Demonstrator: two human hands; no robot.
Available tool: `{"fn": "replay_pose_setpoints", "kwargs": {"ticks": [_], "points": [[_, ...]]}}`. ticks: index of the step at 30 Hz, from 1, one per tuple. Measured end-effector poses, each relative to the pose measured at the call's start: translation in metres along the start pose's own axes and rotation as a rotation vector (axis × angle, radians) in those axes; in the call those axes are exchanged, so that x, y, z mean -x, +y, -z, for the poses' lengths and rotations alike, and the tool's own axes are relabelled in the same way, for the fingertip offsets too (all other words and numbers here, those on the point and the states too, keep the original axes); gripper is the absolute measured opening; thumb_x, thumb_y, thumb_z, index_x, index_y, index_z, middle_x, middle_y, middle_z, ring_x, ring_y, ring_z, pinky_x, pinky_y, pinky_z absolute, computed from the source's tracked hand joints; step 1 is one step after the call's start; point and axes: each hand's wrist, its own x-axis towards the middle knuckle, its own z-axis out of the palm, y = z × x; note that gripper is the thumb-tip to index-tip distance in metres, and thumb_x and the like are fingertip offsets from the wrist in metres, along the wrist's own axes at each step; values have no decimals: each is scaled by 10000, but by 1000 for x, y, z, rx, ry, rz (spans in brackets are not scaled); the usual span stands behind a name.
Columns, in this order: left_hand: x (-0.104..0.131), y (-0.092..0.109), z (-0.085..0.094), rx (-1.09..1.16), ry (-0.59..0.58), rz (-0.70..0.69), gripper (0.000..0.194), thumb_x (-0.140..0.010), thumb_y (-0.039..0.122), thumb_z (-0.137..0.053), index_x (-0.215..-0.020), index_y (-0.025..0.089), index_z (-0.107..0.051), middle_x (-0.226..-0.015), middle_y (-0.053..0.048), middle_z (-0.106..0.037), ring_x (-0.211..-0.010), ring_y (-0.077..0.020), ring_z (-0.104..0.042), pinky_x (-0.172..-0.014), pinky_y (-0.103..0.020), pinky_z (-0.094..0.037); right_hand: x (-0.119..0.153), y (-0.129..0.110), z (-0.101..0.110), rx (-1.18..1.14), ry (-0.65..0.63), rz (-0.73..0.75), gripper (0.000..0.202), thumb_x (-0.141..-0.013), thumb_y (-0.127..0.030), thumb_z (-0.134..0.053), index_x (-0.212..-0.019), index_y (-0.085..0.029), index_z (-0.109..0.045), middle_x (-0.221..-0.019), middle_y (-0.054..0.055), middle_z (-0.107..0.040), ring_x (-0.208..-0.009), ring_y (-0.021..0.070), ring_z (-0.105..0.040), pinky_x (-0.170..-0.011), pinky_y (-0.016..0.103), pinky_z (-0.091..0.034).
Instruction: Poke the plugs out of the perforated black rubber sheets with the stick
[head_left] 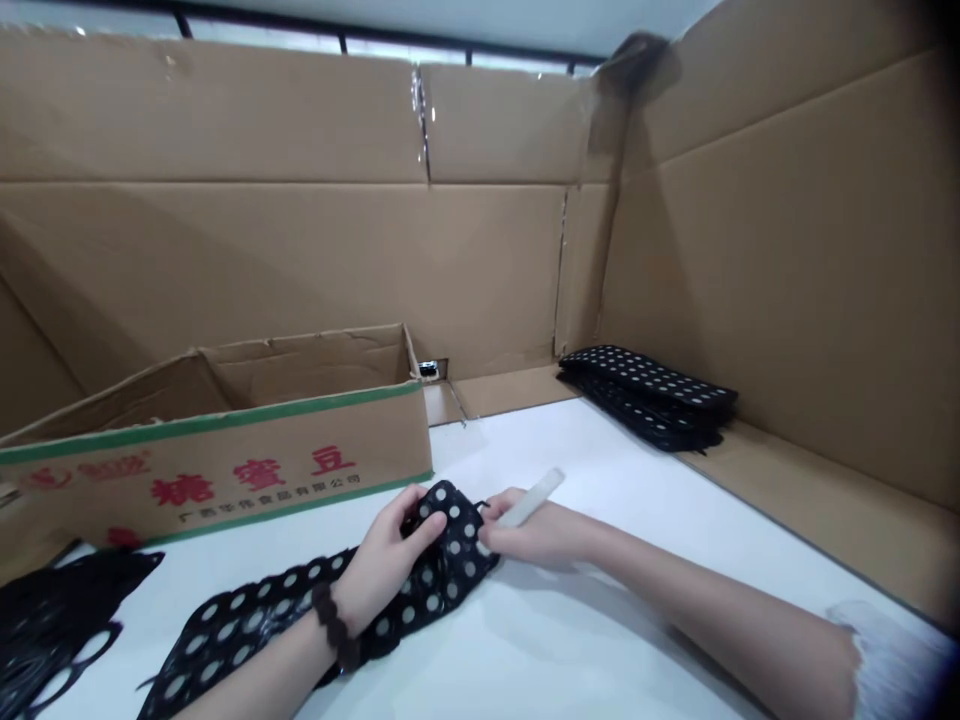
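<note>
A long black strip of fabric with white dots (262, 620) lies across the white table (600, 640), running from the lower left to the middle. My left hand (390, 560) presses on its far end, fingers curled over the folded tip. My right hand (525, 535) touches the same end from the right and holds a white pen-like stick (531, 497) that points up and to the right.
An open cardboard box (225, 450) with a green stripe and red lettering stands just behind my hands. A stack of dotted black strips (649, 395) lies at the back right. More black pieces (52, 620) lie at the left edge. Cardboard walls (787, 250) surround the table.
</note>
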Motion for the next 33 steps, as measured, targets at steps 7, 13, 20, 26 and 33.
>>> {"fn": "replay_pose_setpoints", "kwargs": {"ticks": [7,13,20,26,33], "points": [[0,4,-2,-53,-7,13,257,-790,373,-417,-930,190,-532,-945,-17,-591,-927,-183,-512,-844,-286,-375,-3,-5,-10,-164,219,116,215,-776,-319,-398,-668,-153,-480,-587,-33,-422,-552,78,-386,-488,180,-291],[1,10,-4,-59,-42,14,245,-798,372,-409,-890,198,-556,-938,-2,-597,-927,-177,-506,-859,-273,-368,-4,-6,-15,-157,321,157,249,-783,-348,-422,-623,-159,-445,-549,-47,-383,-538,77,-368,-486,184,-269],[4,11,-6,-96,-102,-1,267,-822,394,-355,-799,183,-518,-817,-3,-566,-805,-163,-498,-767,-258,-378,2,-10,-15,-229,271,221,299,-789,-349,-429,-564,-162,-366,-543,-50,-346,-523,70,-336,-489,186,-265],[5,15,-6,-81,-107,3,274,-822,383,-353,-704,173,-483,-713,19,-515,-702,-135,-459,-668,-223,-369,1,-7,-15,-320,230,220,303,-800,-360,-407,-573,-159,-406,-576,-29,-433,-567,87,-416,-542,195,-325],[7,19,-6,-142,-98,-35,254,-815,359,-353,-723,172,-499,-725,6,-538,-707,-144,-471,-667,-228,-374,1,-7,-18,-271,257,175,253,-790,-305,-420,-584,-159,-399,-551,-46,-385,-524,71,-366,-478,178,-279]]}}
